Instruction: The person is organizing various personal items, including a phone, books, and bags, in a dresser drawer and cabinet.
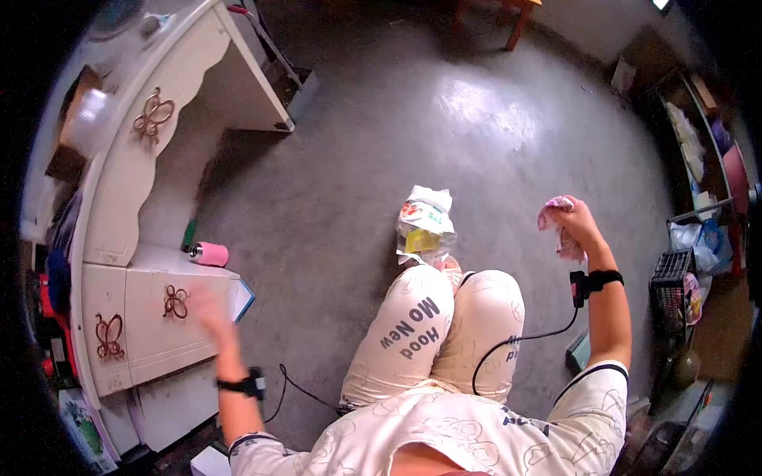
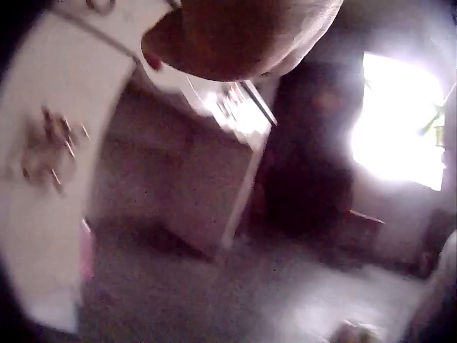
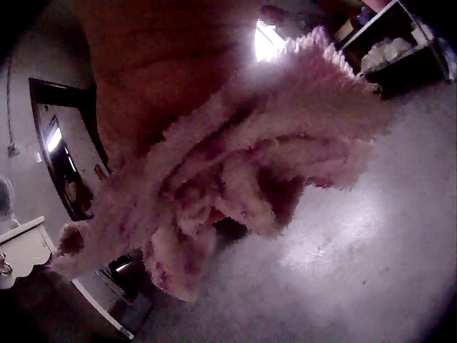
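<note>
My right hand (image 1: 583, 224) is raised on the right side and grips a pink and white fluffy cloth (image 1: 554, 213). In the right wrist view the bunched cloth (image 3: 235, 150) hangs in folds below the hand, its fingertips hidden by the fabric. On the other side, my left hand (image 1: 211, 311) is motion-blurred in front of the white cabinet (image 1: 182, 333), near a butterfly-shaped handle (image 1: 176, 302). Nothing shows in it. A pink bottle (image 1: 211, 254) lies on its side on the cabinet's low top, just beyond that hand.
An open plastic packet (image 1: 427, 226) with white and yellow contents stands on the grey floor (image 1: 333, 182) before my knees. Shelves with bags and a black crate (image 1: 671, 285) line the right. A cable (image 1: 520, 339) runs from the right wrist across my lap.
</note>
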Motion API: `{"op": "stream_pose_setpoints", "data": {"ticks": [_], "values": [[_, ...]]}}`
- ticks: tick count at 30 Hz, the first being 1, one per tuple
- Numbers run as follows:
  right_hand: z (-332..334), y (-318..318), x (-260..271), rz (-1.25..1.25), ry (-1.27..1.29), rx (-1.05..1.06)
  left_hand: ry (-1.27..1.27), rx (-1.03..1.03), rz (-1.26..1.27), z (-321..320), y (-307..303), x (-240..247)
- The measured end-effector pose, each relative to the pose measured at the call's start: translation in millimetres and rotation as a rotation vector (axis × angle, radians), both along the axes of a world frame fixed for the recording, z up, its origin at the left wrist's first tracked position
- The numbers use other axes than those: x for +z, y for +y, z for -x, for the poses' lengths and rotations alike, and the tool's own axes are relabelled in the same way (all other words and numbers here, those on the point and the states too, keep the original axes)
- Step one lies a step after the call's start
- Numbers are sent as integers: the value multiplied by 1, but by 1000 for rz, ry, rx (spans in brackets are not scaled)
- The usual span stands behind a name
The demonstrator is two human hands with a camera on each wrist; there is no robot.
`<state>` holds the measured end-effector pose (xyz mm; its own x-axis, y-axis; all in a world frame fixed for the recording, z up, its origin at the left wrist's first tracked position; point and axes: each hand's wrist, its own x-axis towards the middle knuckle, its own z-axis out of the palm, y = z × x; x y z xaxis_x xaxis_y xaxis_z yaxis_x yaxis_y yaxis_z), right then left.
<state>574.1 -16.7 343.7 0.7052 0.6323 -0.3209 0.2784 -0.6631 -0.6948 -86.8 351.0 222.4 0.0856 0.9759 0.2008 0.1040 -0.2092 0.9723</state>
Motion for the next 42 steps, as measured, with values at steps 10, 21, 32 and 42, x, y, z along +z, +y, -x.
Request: {"op": "stream_pose_setpoints", "data": {"ticks": [10, 21, 32, 42], "values": [[44, -101, -54, -98, 154, -301, 621, -1009, 1076, -353, -128, -146], [109, -182, -95, -124, 336, -663, 387, -677, 1425, -391, -87, -153], [123, -198, -121, -30, 264, -667, 562, -652, 1104, -428, -74, -179], [133, -213, -129, -94, 283, -801, 68, -537, 981, -453, -2, -93]]}}
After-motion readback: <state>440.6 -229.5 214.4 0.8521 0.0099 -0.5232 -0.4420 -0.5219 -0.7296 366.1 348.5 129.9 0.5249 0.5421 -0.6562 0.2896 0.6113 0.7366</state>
